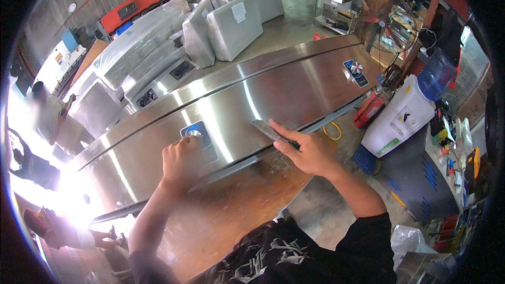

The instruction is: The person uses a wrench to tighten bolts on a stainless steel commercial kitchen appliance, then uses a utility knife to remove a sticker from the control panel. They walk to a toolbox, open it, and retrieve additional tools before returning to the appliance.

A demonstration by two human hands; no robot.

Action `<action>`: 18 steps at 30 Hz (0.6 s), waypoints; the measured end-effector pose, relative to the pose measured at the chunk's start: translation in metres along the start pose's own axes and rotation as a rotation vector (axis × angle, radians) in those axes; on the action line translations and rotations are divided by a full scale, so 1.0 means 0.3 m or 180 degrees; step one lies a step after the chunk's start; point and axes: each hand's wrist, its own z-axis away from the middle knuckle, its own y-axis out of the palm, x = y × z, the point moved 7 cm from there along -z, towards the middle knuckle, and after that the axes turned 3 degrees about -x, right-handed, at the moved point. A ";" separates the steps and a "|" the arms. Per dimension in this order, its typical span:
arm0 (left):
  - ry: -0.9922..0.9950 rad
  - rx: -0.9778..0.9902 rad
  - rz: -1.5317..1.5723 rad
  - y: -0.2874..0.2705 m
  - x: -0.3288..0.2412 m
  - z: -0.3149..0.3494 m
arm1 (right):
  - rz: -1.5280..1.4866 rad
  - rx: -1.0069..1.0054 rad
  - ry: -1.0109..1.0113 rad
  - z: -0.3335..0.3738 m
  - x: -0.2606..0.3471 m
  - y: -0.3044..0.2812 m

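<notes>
A long brushed stainless-steel panel point(284, 94) stretches across in front of me, with a dark seam along its far part. Just below a silver knob point(194, 133) on a blue-and-grey label plate point(208, 150), my left hand point(181, 159) is closed with its fingers curled. What those fingers hold, if anything, is hidden. Near the panel's front edge, my right hand point(307, 152) grips a hand tool with a flat grey blade point(267, 130); a bit of green shows at its handle end. The blade lies over the steel surface. A second knob plate point(356, 73) sits at the panel's far right.
Plastic-wrapped steel units point(234, 26) are stacked beyond the panel. To the right are a large fan point(383, 21), a white water dispenser point(398, 118) with a blue bottle, and a cluttered bench. A brown board point(236, 194) lies under my arms. Other people point(63, 229) are at the left.
</notes>
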 end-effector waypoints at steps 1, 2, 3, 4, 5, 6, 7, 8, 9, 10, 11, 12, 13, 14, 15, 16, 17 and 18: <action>0.0003 0.0063 -0.0087 0.007 -0.001 0.000 | 0.0017 -0.0004 -0.0069 0.003 -0.001 -0.005; 0.0008 0.0123 -0.0175 0.014 -0.003 -0.002 | 0.0013 0.0024 -0.0002 0.006 -0.011 -0.010; -0.0011 0.0126 -0.0152 0.016 -0.005 0.000 | 0.0010 0.0055 0.0065 0.011 -0.018 -0.013; -0.0031 0.0135 -0.0131 0.020 -0.006 -0.001 | 0.0013 0.0088 0.0095 0.015 -0.021 -0.017; -0.0048 0.0144 -0.0110 0.022 -0.007 -0.001 | -0.0032 0.0086 0.0139 0.020 -0.023 -0.023; -0.0077 0.0111 -0.0081 0.024 -0.006 -0.004 | -0.0066 0.0090 0.0147 0.024 -0.022 -0.027; -0.0108 0.0085 -0.0054 0.023 -0.002 -0.006 | -0.0121 0.0066 0.0066 0.028 -0.014 -0.032; -0.0148 0.0103 0.0050 0.027 0.002 -0.009 | -0.0124 0.0082 0.0148 0.031 -0.020 -0.032; -0.0217 0.0071 -0.0147 0.026 0.015 -0.014 | -0.0143 0.0072 0.0133 0.030 -0.019 -0.032; -0.0295 0.0094 -0.0273 0.028 0.031 -0.018 | -0.0169 0.0064 0.0124 0.028 -0.020 -0.029; -0.0450 0.0203 -0.0432 0.038 0.052 -0.019 | -0.0162 0.0024 0.0064 0.022 -0.018 -0.027; -0.0431 0.0177 -0.0248 0.041 0.057 -0.017 | -0.0167 0.0014 0.0009 0.016 -0.016 -0.020; -0.0510 0.0238 -0.0110 0.051 0.071 -0.016 | -0.0198 0.0019 -0.0087 0.007 -0.010 -0.010; -0.0617 0.0291 -0.0045 0.056 0.086 -0.004 | -0.0148 -0.0042 -0.0113 -0.001 -0.006 -0.002; -0.0724 0.0300 0.0060 0.061 0.097 0.010 | -0.0147 -0.0083 -0.0172 -0.006 0.002 0.006; -0.0790 0.0250 0.0116 0.063 0.101 0.019 | -0.0140 -0.0130 -0.0249 -0.013 0.014 0.012; -0.0876 0.0263 0.0127 0.067 0.112 0.028 | -0.0217 -0.0020 -0.0104 -0.019 0.011 0.032; -0.0975 0.0269 0.0143 0.070 0.124 0.033 | -0.0271 0.0068 0.0050 -0.022 0.009 0.044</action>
